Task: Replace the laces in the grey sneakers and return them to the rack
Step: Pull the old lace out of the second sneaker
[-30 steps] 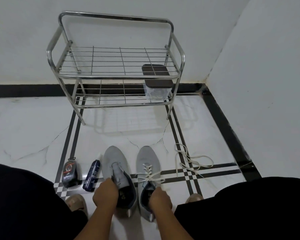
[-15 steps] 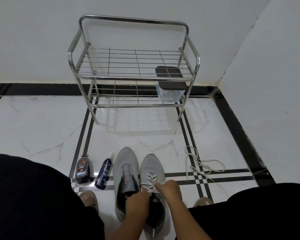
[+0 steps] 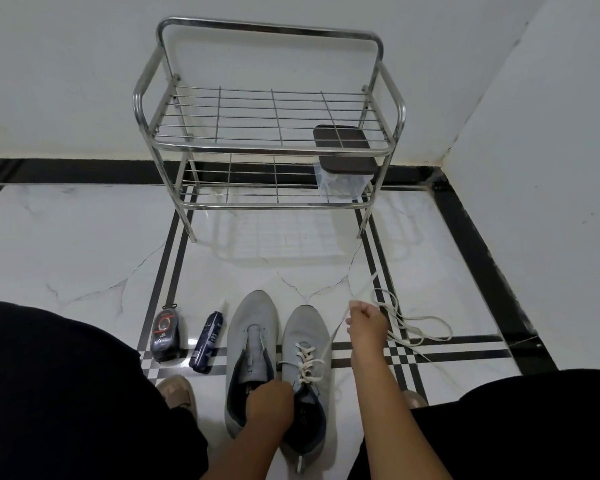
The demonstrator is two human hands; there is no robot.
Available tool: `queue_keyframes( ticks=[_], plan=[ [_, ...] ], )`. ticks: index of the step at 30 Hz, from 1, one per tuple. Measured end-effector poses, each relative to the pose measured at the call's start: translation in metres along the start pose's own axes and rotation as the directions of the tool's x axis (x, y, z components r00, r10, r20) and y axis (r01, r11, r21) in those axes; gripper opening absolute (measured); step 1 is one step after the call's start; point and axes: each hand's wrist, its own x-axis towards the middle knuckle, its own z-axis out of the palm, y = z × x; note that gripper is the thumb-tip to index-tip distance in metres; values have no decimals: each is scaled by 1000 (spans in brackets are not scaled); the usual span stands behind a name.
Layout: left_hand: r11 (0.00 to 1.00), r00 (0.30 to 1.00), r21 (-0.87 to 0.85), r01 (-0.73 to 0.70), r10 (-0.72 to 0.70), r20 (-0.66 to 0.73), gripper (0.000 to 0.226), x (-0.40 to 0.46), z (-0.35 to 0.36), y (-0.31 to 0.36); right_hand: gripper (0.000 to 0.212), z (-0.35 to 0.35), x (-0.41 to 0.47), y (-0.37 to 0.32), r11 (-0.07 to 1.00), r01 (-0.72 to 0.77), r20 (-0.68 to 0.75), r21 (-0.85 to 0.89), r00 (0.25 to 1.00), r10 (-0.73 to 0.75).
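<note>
White lace is pinched in right-hand fingers (pulled taut), left hand gripping the laced grey sneaker.

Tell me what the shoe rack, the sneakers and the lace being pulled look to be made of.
Rack: metal tubing and wire, likely polished steel or chrome; it shines and mirrors the light. Sneakers: soft grey knit or mesh fabric, matt, with a darker lining; the exact textile is unclear. Lace in the right hand: flat, off-white woven cord, probably cotton or polyester, limp where it hangs.
</note>
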Motion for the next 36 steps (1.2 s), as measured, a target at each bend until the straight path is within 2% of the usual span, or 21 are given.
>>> queue_keyframes(
  ticks=[2, 4, 6, 8, 9, 11, 13, 15, 19, 23, 26, 27, 29, 32, 34, 36],
  plan=[
    [998, 1000, -59, 7, -7, -10, 28, 1, -1, 1, 28, -5, -2, 21, 964, -48, 54, -261, 996, 65],
    [986, 998, -168, 12, -22, -55, 31, 1, -3, 2, 30, -8, -10, 47, 845, -87, 170, -528, 964, 206],
    [961, 994, -276, -10, -21, -109, 30, 3, -3, 3, 14, -8, -23, 68, 753, -72, 307, -655, 884, 352],
    [938, 993, -344, -37, -4, -119, 21, 5, -5, 5, 18, -2, -29, 80, 729, 41, 406, -683, 851, 333],
    [923, 994, -384, -41, -2, -111, 16, 7, -6, 5, 12, -1, -32, 76, 725, 87, 436, -684, 845, 310],
    [862, 998, -506, -32, -2, -66, 9, 10, -6, 4, 23, -1, -38, 64, 712, 156, 492, -684, 820, 293],
    [796, 1000, -605, -6, -7, -19, 9, 11, -7, 2, 25, 0, -37, 63, 647, 239, 528, -724, 796, 297],
    [764, 1000, -645, -8, 10, 0, 17, 13, -7, 2, 14, 1, -36, 69, 609, 280, 531, -742, 800, 279],
    [779, 998, -626, -35, 65, 25, 24, 14, -5, 3, 19, 1, -40, 69, 510, 382, 545, -771, 811, 215],
    [823, 990, -561, -89, 137, 44, 27, 15, 0, 0, 30, 3, -41, 77, 462, 334, 491, -822, 826, 278],
    [800, 998, -599, -39, 56, 10, 24, 11, 4, 0, 32, -2, -44, 75, 484, 304, 471, -820, 840, 270],
    [736, 1000, -677, 4, -12, -8, 22, 10, 4, -1, 34, -5, -46, 73, 527, 265, 452, -807, 852, 264],
    [545, 983, -834, 83, -184, -22, 28, 10, 2, -2, 38, -10, -44, 70, 615, 115, 361, -780, 885, 293],
    [260, 877, -953, 154, -481, 10, 26, 14, -16, -11, 39, -16, -29, 69, 762, -161, 202, -627, 911, 359],
    [-38, 792, -993, 107, -600, 108, 30, 16, -33, -19, 22, -19, -23, 51, 869, -287, 101, -404, 930, 354],
    [-394, 768, -919, 22, -582, 268, 27, 19, -43, -25, 21, -21, -20, 31, 933, -355, 27, -55, 934, 357]
  ],
)
